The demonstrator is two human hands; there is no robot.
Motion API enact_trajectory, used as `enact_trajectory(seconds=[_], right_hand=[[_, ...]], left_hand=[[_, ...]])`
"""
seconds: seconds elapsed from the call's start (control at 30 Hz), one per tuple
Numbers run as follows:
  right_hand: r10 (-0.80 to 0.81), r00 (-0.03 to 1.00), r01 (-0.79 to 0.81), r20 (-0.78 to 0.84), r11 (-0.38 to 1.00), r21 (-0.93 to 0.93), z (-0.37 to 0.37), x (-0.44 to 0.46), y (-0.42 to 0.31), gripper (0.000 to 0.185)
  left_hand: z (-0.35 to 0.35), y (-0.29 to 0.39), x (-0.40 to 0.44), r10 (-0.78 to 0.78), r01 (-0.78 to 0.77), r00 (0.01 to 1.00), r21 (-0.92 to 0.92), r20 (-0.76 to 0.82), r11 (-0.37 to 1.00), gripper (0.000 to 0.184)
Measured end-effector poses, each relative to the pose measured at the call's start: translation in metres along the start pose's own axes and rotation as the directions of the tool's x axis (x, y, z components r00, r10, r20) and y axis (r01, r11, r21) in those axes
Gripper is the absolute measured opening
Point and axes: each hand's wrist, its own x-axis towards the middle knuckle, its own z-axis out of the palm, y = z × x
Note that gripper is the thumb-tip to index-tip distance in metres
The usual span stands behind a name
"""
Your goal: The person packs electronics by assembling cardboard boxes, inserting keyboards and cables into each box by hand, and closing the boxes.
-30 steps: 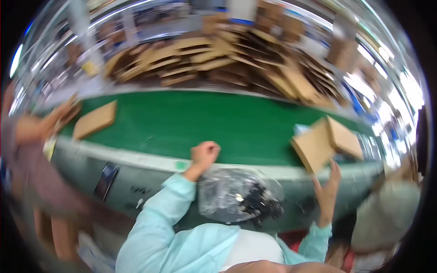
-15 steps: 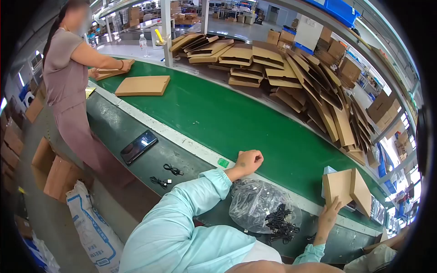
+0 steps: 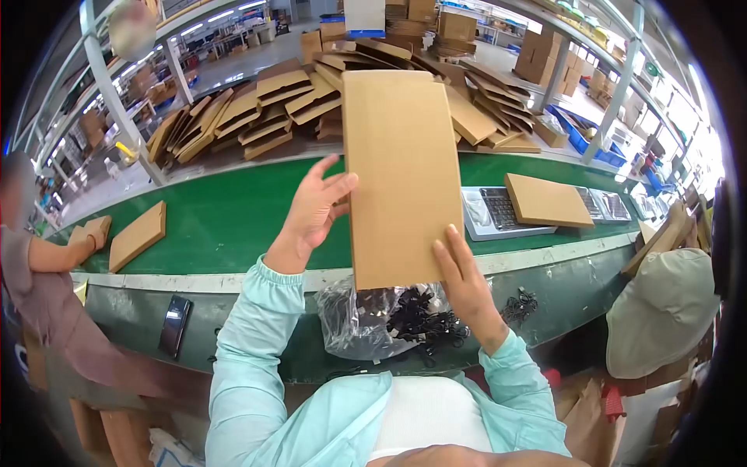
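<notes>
A flat brown cardboard box [image 3: 401,179] stands upright in front of me, its lid closed. My right hand [image 3: 471,292] grips its lower right edge, with fingers lying on the front face. At the left edge is my left hand [image 3: 307,206], fingers apart and the thumb tip overlapping the cardboard. Whether that thumb presses on it I cannot tell. Below the box, a clear plastic bag [image 3: 338,323] holds black cables [image 3: 420,319] on the dark ledge.
Many folded cartons [image 3: 264,105] are heaped behind the green conveyor belt [image 3: 249,194]. To the right, a keyboard [image 3: 498,208] lies in a tray beside another cardboard box [image 3: 548,201]. A phone [image 3: 175,325] rests on the ledge. A co-worker's hand [image 3: 95,233] is at far left.
My view has turned right. The box that stood half open at my right hand is now closed and upright before me. My left hand has come from the belt's edge to its side.
</notes>
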Motion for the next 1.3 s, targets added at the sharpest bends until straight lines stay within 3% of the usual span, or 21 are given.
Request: enact_trajectory(seconds=[0.1, 0.17, 0.2, 0.23, 0.33, 0.47, 0.53, 0.57, 0.67, 0.7, 0.8, 0.87, 0.9, 1.0, 1.03, 1.13, 1.17, 1.2, 1.23, 1.27, 1.3], right_hand=[[-0.083, 0.987, 0.098, 0.140, 0.990, -0.102, -0.013, 0.020, 0.000, 0.064], [0.155, 0.987, -0.160, 0.040, 0.939, 0.303, -0.014, 0.022, 0.012, 0.062], [0.287, 0.957, -0.264, 0.031, 0.828, 0.495, -0.016, 0.019, 0.022, 0.062], [0.402, 0.913, -0.332, 0.069, 0.634, 0.699, -0.018, 0.024, 0.037, 0.054], [0.519, 0.805, -0.400, 0.286, 0.119, 0.909, -0.040, 0.045, 0.058, 0.050], [0.541, 0.605, -0.695, 0.585, 0.001, 0.719, -0.024, 0.069, 0.065, 0.051], [0.497, 0.547, -0.774, 0.674, -0.007, 0.633, 0.014, 0.065, 0.084, 0.050], [0.510, 0.545, -0.770, 0.665, -0.011, 0.639, 0.029, 0.060, 0.089, 0.049], [0.526, 0.541, -0.753, 0.656, -0.044, 0.657, 0.061, 0.054, 0.099, 0.049], [0.513, 0.538, -0.750, 0.669, -0.070, 0.658, 0.067, 0.053, 0.098, 0.049], [0.462, 0.536, -0.705, 0.706, -0.215, 0.676, 0.069, 0.058, 0.081, 0.056], [0.418, 0.588, -0.635, 0.692, -0.290, 0.716, 0.075, 0.059, 0.077, 0.061], [0.422, 0.572, -0.665, 0.703, -0.263, 0.699, 0.070, 0.061, 0.072, 0.065], [0.407, 0.556, -0.717, 0.725, -0.207, 0.666, 0.078, 0.051, 0.080, 0.065], [0.438, 0.476, -0.762, 0.762, -0.226, 0.606, 0.079, 0.050, 0.084, 0.059], [0.381, 0.652, -0.755, 0.656, 0.412, 0.510, 0.054, 0.047, 0.099, 0.048], [0.340, 0.826, -0.533, 0.450, 0.729, 0.428, 0.052, 0.039, 0.115, 0.040], [0.210, 0.931, -0.265, 0.298, 0.952, 0.155, 0.050, 0.030, 0.133, 0.044], [0.215, 0.928, -0.177, 0.305, 0.973, -0.147, 0.031, 0.029, 0.135, 0.047], [0.242, 0.903, -0.122, 0.355, 0.937, -0.328, 0.034, 0.021, 0.153, 0.038], [0.228, 0.909, -0.118, 0.350, 0.944, -0.307, 0.043, 0.007, 0.171, 0.036]], left_hand=[[-0.009, -0.002, 0.006, 0.308, -0.308, 0.951, 0.023, 0.020, 0.951, 0.061], [-0.018, 0.010, -0.002, 0.554, -0.511, 0.832, 0.434, 0.033, 0.742, 0.053], [-0.019, 0.014, -0.009, 0.650, -0.558, 0.755, 0.604, 0.085, 0.568, 0.049], [-0.016, 0.014, -0.014, 0.753, -0.620, 0.640, 0.681, 0.153, 0.388, 0.045], [-0.041, -0.016, -0.018, 0.709, -0.497, 0.517, 0.842, 0.480, -0.208, 0.046], [-0.070, -0.068, -0.017, 0.554, -0.609, 0.581, 0.770, 0.596, -0.190, 0.040], [-0.088, -0.087, -0.016, 0.450, -0.625, 0.667, 0.775, 0.594, -0.097, 0.036], [-0.091, -0.091, -0.015, 0.397, -0.625, 0.703, 0.779, 0.590, -0.051, 0.034], [-0.076, -0.080, -0.020, 0.021, -0.499, 0.867, 0.865, 0.498, 0.055, 0.034], [-0.070, -0.077, -0.013, -0.024, -0.470, 0.878, 0.871, 0.478, 0.142, 0.046], [0.001, -0.062, 0.002, -0.045, -0.306, 0.950, 0.950, 0.309, 0.055, 0.055], [0.045, -0.093, 0.017, -0.032, -0.278, 0.961, 0.951, 0.276, -0.138, 0.058], [0.058, -0.105, 0.023, -0.017, -0.261, 0.964, 0.937, 0.264, -0.234, 0.060], [0.065, -0.131, 0.040, -0.186, -0.364, 0.931, 0.839, 0.315, -0.404, 0.048], [0.069, -0.141, 0.043, -0.129, -0.235, 0.970, 0.920, 0.204, -0.314, 0.033], [0.057, -0.154, 0.045, -0.114, -0.264, 0.964, 0.909, 0.240, -0.323, 0.030], [0.049, -0.157, 0.046, -0.104, -0.270, 0.963, 0.915, 0.250, -0.301, 0.031], [0.039, -0.156, 0.051, -0.091, -0.276, 0.961, 0.918, 0.261, -0.283, 0.032], [0.030, -0.154, 0.058, -0.075, -0.283, 0.959, 0.921, 0.273, -0.268, 0.032], [0.023, -0.153, 0.065, -0.043, -0.265, 0.964, 0.941, 0.262, -0.212, 0.033], [0.016, -0.153, 0.075, -0.009, -0.248, 0.968, 0.957, 0.249, -0.154, 0.033]])
